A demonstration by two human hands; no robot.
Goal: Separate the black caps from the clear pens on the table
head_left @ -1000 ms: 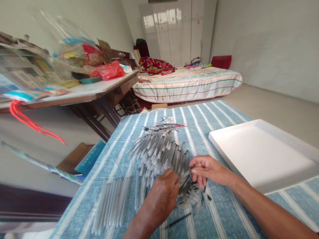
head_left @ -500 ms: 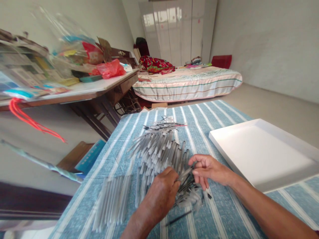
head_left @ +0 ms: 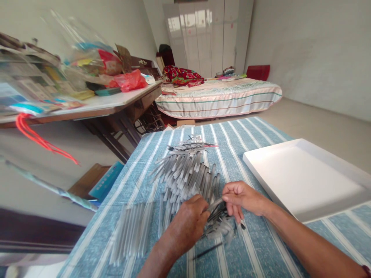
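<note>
A big heap of thin grey pen tubes (head_left: 185, 173) lies on a blue and white striped tablecloth (head_left: 255, 247). My left hand (head_left: 189, 224) is curled closed at the near end of the heap, gripping a bunch of tubes. My right hand (head_left: 240, 197) pinches one grey tube (head_left: 215, 204) between thumb and fingers, its other end meeting my left hand. Under both hands lies a small tangle of dark refills and tubes (head_left: 220, 227). A row of clear tubes (head_left: 130, 231) lies to the left, and one thin black refill (head_left: 207, 251) lies loose near the front.
A white shallow tray (head_left: 307, 177) rests on the cloth at the right. A wooden table (head_left: 95, 106) piled with bags and boxes stands at the left, with a blue box (head_left: 106, 183) on the floor below. A bed (head_left: 220, 96) and white wardrobe (head_left: 208, 34) are behind.
My right hand lifted slightly and came back down, still pinching a tube against my left hand. The heap and tray have not moved.
</note>
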